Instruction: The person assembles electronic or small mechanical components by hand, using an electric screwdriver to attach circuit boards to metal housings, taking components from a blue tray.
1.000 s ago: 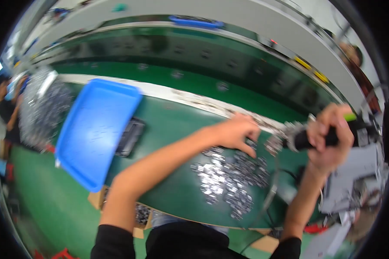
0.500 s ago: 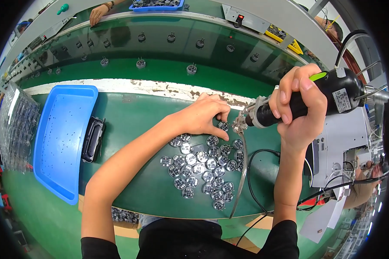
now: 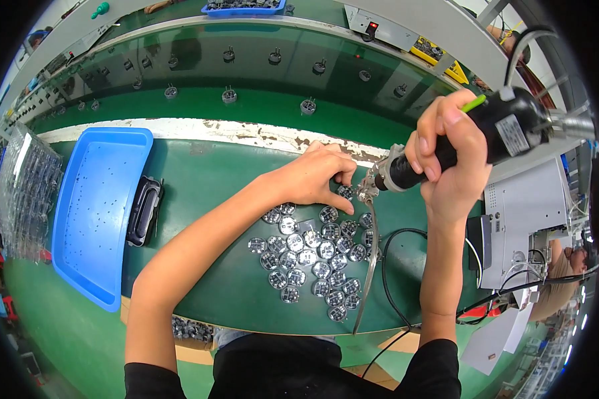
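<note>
My right hand [image 3: 449, 136] grips a black electric screwdriver [image 3: 506, 123] with a green lever on its side. The tool leans down to the left, and its metal nose [image 3: 367, 189], joined to a clear feed hose [image 3: 374, 233], is just right of my left fingers. With thumb and fingers curled, my left hand [image 3: 313, 178] steadies a small round component [image 3: 345, 192] on the green bench. Below it lie many similar clear-rimmed round components [image 3: 307, 257] with dark parts inside, spread in a loose group.
A blue tray [image 3: 100, 213] with small dark specks stands at left, a black case [image 3: 144, 211] beside it. Clear plastic trays [image 3: 26, 193] are stacked farther left. Beyond the worn white ledge [image 3: 199, 132], a green conveyor [image 3: 266, 113] carries spaced round components. A grey machine [image 3: 522, 213] stands right.
The components on the conveyor have shifted right. My right hand and the screwdriver have moved slightly left. My left hand stays at the same component. The co-worker's hand at the top has mostly withdrawn.
</note>
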Demonstrator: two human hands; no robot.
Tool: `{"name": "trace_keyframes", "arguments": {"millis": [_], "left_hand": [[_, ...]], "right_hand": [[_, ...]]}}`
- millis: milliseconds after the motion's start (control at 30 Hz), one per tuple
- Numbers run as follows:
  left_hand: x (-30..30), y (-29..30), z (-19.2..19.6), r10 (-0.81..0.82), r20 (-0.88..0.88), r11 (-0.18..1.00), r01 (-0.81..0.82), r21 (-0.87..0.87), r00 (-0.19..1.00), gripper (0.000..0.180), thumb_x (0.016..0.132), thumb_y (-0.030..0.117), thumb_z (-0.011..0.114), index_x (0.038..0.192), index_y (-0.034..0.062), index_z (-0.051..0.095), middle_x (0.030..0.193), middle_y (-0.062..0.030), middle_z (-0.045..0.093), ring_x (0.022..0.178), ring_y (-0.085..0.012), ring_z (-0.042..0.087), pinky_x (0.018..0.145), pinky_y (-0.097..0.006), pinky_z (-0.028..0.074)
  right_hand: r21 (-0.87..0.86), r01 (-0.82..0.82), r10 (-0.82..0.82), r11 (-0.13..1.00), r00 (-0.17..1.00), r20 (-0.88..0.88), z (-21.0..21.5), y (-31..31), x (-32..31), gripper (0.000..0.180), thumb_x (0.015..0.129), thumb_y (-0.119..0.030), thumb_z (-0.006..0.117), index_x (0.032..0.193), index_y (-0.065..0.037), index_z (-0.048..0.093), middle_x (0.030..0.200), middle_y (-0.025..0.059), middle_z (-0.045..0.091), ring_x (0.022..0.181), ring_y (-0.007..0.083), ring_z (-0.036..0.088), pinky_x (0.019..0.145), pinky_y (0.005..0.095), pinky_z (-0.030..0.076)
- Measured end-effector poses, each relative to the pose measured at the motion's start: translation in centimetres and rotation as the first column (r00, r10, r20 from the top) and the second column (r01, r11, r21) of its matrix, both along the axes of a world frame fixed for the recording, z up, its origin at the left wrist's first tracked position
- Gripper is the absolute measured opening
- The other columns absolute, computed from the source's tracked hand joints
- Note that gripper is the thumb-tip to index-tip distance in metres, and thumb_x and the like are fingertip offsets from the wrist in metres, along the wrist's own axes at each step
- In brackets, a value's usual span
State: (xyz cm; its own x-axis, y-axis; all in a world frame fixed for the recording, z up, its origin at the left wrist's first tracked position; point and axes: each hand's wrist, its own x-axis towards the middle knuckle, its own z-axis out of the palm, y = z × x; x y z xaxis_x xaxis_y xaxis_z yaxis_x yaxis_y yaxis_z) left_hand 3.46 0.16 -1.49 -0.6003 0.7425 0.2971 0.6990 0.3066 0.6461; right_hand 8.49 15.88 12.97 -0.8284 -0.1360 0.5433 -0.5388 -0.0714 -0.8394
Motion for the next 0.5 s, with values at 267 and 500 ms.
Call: {"name": "trace_keyframes", "arguments": {"millis": [267, 500], "left_hand": [[0.4, -0.9, 0.7, -0.009, -0.017, 0.998, 0.008, -0.069, 1.000, 0.044, 0.069, 0.037, 0.086, 0.081, 0.0092, 0.056, 0.084, -0.0018, 0.056, 0.093, -0.0225, 0.053, 0.085, -0.037, 0.037], [-3.7, -4.6, 3.1, 0.057, 0.270, 0.994, -0.030, -0.104, 0.961, 0.038, 0.077, 0.030, 0.080, 0.102, 0.0063, 0.063, 0.101, -0.0081, 0.062, 0.095, -0.0227, 0.060, 0.083, -0.035, 0.049]], "right_hand": [[-0.222, -0.188, 0.194, 0.957, 0.981, 0.004, 1.5, 1.7, 1.4, 0.017, 0.095, -0.018, 0.049, 0.088, -0.004, 0.043, 0.071, 0.0080, 0.048, 0.038, 0.0060, 0.033, 0.040, 0.0230, 0.037], [-0.150, -0.229, 0.201, 0.962, 0.963, -0.178, 4.1, 3.9, 3.7, 0.017, 0.095, -0.017, 0.046, 0.087, -0.003, 0.042, 0.071, 0.0104, 0.048, 0.036, 0.0070, 0.035, 0.038, 0.0235, 0.037]]}}
